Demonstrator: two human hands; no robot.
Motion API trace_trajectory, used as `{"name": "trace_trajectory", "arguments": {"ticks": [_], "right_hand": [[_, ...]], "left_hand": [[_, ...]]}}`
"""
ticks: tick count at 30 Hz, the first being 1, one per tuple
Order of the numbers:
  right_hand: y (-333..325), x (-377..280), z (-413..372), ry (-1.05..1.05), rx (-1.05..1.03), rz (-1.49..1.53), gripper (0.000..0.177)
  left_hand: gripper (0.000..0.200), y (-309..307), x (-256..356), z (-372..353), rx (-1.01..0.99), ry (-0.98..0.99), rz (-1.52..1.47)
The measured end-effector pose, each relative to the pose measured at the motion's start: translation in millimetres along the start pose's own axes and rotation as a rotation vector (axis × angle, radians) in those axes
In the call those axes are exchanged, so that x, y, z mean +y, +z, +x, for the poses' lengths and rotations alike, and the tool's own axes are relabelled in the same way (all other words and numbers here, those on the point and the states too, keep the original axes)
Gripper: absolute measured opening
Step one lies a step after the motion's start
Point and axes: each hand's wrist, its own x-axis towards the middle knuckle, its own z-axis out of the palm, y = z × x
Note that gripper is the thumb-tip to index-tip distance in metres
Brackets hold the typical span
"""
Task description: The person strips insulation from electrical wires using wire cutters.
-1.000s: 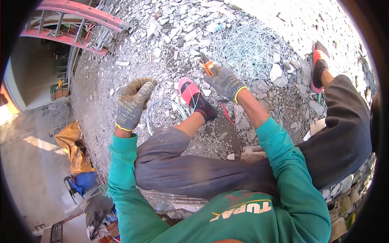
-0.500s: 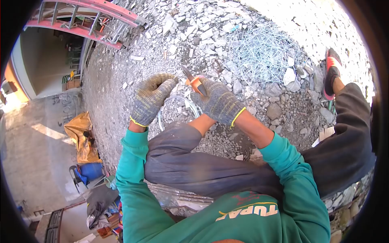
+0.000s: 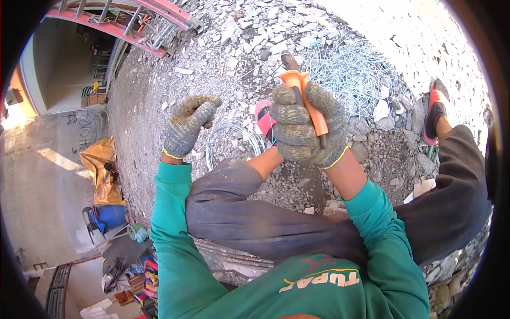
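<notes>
Orange-handled pliers [image 3: 308, 103] are gripped in my gloved right hand [image 3: 313, 125], their dark jaws pointing up and away from me. My gloved left hand [image 3: 190, 125] is off to the left, its fingers curled with thumb and fingertips close together; whatever is between them is too small to make out. A coil of pale wire [image 3: 211, 151] lies on the gravel between the hands, partly behind my leg. Beyond the right hand, a tangled heap of cut wire pieces [image 3: 356, 77] rests on the rubble.
A red ladder [image 3: 114, 29] lies at the upper left. Broken stones [image 3: 381, 110] surround the wire heap. A yellow-brown sheet [image 3: 101, 173] and a blue container [image 3: 110, 217] are at the left. My shoes [image 3: 436, 109] [image 3: 263, 118] rest on the ground.
My right hand has moved right and turned, raising the pliers with their jaws upward. My left hand has shifted slightly left, so the hands are farther apart. A red shoe now shows between them.
</notes>
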Motion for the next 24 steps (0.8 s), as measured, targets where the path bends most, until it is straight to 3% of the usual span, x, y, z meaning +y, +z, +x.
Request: {"name": "trace_trajectory", "arguments": {"ticks": [1, 5, 7, 8, 9, 11, 14, 24], "right_hand": [[4.6, -5.7, -0.1, 0.057, -0.317, 0.262, 0.033], [9.1, -26.8, -1.1, 0.102, -0.426, 0.178, 0.040], [-2.3, -31.2, -4.5, -0.184, 0.329, -0.470, 0.045], [-10.3, -34.5, -1.9, -0.205, 0.474, -0.675, 0.046], [-23.5, -31.8, -0.4, -0.214, 0.473, -0.671, 0.046], [-53.8, -24.5, 2.3, -0.149, 0.845, -2.013, 0.035], [-71.3, 8.9, 8.3, -0.308, 0.707, -2.125, 0.038], [-46.3, 32.7, 17.9, -0.345, 0.592, -2.042, 0.036]], "left_hand": [[0.023, 1.2, -1.3, 1.2, 0.023, -0.004, -0.010], [0.022, 7.6, 5.2, 0.1, -0.023, -0.034, -0.004], [0.022, 7.8, 8.9, -0.8, 0.032, -0.076, 0.062], [0.022, 9.1, 11.1, -0.1, 0.028, -0.070, 0.067], [0.023, 12.6, 13.7, 0.4, 0.061, -0.092, 0.106], [0.024, 18.0, 15.4, 3.3, 0.087, -0.113, 0.147], [0.026, 25.6, 16.2, 2.0, 0.117, -0.098, 0.196], [0.023, 42.4, 20.5, 0.7, 0.030, -0.106, 0.172]]}}
